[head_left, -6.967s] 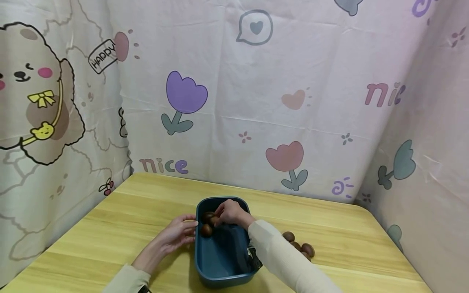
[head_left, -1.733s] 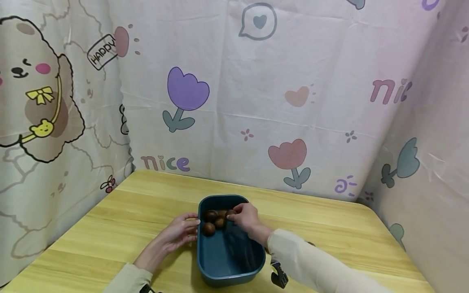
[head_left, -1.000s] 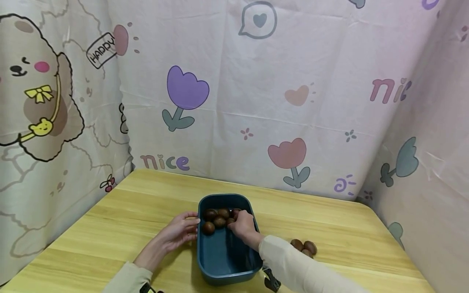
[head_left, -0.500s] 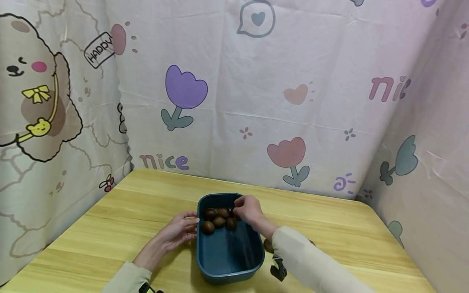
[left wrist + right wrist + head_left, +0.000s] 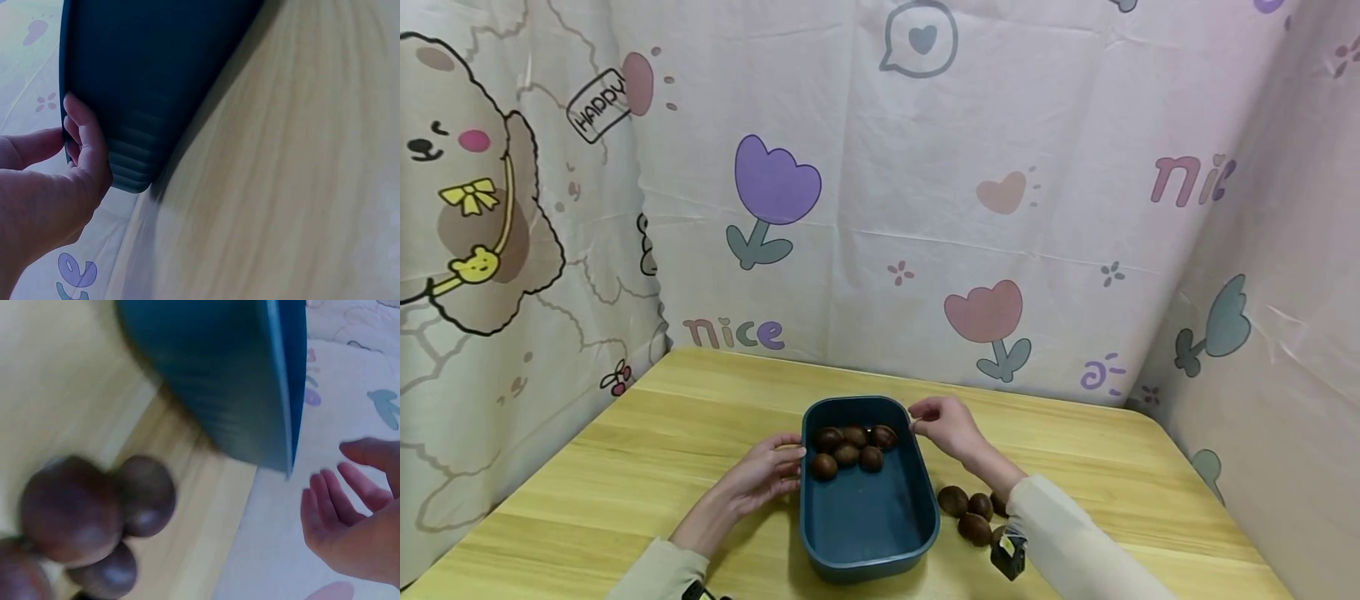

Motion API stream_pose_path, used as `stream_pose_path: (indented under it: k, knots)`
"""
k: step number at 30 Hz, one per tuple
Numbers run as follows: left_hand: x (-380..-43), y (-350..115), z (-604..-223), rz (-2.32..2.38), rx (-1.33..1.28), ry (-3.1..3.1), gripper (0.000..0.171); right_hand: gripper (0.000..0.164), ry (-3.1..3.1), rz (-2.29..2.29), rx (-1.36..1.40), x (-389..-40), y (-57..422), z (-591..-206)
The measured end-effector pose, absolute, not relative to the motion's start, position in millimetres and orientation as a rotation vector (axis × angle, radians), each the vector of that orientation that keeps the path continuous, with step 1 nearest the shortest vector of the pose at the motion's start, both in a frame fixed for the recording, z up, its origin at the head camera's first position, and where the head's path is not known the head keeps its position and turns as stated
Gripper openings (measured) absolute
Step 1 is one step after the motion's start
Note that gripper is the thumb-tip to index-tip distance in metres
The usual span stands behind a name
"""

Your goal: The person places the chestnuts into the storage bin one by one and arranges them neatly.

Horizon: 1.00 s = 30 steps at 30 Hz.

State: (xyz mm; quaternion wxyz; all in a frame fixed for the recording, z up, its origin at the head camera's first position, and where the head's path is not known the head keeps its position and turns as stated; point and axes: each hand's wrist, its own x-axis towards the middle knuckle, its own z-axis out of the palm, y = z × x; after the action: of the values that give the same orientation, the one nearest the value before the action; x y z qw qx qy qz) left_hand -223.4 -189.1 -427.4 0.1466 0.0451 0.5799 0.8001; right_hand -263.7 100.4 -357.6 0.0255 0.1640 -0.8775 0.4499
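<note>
A dark blue rectangular bin (image 5: 859,518) with rounded corners stands on the table. At its far end sit several brown, smooth, roundish things (image 5: 846,454), about egg-sized, in two rows. My left hand (image 5: 763,477) rests its fingertips against the bin's left side; in the left wrist view the fingers (image 5: 91,140) lie at the rim and outer wall. My right hand (image 5: 951,427) is just outside the far right rim, fingers loosely bent. The right wrist view shows nothing between its thumb and fingers (image 5: 328,503). More brown round things (image 5: 975,528) lie to the bin's right.
The pale wooden table (image 5: 715,400) extends around the bin. A printed curtain (image 5: 880,250) hangs behind it and along both sides. My right sleeve (image 5: 1075,542) hides part of the pile on the right.
Seven seconds ago fewer brown round things lay in the bin. My right hand set several there and has just moved right, out past the rim. The left hand stays at the side.
</note>
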Motion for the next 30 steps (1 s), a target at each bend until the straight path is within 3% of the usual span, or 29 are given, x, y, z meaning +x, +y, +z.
stream_pose_path:
  k: [17,30]
  knots:
    - [-225,-188,-428,2.302,0.124,1.665,0.031,0.029,-2.857,1.501,0.705,-246,172,-404]
    - [-224,-188,-430,2.303,0.128,1.654,0.032,0.032,-2.924,1.256,0.822,-245,183,-424]
